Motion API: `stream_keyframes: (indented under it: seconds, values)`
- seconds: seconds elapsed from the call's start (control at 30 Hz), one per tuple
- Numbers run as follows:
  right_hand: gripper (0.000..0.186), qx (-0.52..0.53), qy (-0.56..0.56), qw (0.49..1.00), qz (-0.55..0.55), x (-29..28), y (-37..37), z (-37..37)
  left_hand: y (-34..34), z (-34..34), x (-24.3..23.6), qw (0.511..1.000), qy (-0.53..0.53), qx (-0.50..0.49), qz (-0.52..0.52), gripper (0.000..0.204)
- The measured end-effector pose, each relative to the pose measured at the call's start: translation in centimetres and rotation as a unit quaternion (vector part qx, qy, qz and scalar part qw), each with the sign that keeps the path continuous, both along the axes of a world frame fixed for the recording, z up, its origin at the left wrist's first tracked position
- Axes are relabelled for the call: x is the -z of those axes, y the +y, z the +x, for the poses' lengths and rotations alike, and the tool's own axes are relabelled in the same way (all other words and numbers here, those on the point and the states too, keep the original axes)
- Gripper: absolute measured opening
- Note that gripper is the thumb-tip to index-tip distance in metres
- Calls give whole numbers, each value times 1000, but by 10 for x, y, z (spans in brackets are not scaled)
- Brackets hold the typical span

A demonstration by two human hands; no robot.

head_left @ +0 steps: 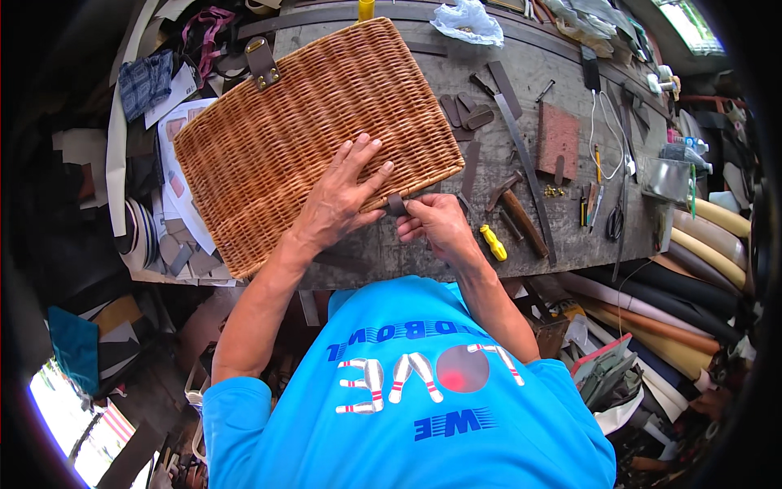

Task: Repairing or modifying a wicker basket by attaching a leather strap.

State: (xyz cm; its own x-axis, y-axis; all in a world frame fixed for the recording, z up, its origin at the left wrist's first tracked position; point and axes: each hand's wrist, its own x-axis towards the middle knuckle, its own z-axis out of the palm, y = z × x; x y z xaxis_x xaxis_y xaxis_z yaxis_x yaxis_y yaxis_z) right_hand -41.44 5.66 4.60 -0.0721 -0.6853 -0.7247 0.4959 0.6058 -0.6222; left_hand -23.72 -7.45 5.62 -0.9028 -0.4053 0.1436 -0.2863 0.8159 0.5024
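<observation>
A brown woven wicker basket lid or panel (301, 106) lies tilted across the workbench. My left hand (342, 187) rests on its near edge, fingers spread over the weave and thumb by the rim. At that rim a short dark brown leather strap (396, 204) is pinched in my right hand (436, 220), between thumb and fingers. On the panel's far left edge sits another dark leather tab (261, 63) with brass-coloured rivets. Whether the strap at the near rim is fastened to the wicker, I cannot tell.
Right of my right hand lie a yellow-handled tool (493, 243), a hammer (521, 216) and a long dark strip (525, 163). Farther off are a reddish block (558, 140), leather pieces (468, 112) and a plastic bag (468, 22). Papers (183, 175) stick out at left.
</observation>
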Motion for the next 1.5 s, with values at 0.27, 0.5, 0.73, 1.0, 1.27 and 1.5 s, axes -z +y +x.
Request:
stream_keyframes:
  seconds: [0.27, 0.5, 0.73, 1.0, 1.27, 1.5]
  values:
    - [31, 58, -70, 993, -77, 28, 14, 0, 1, -1, 2, 1000, 7, -1, -1, 78]
    - [40, 58, -132, 989, -31, -9, 23, 16, 1, 3, 5, 1000, 0, 4, 11, 85]
    - [36, 154, -98, 983, -36, -10, 21, 34, 0, 2, 7, 1000, 1, 5, -3, 81]
    - [43, 180, -78, 980, -16, -22, 14, 40, 0, -1, 5, 1000, 3, 1, -19, 74]
    - [44, 176, 12, 984, 7, -19, 13, 46, -1, -1, 3, 1000, 1, 7, 0, 74]
    - [30, 156, 261, 953, -10, -18, 7, 53, -1, 1, 5, 1000, -5, 7, 17, 82]
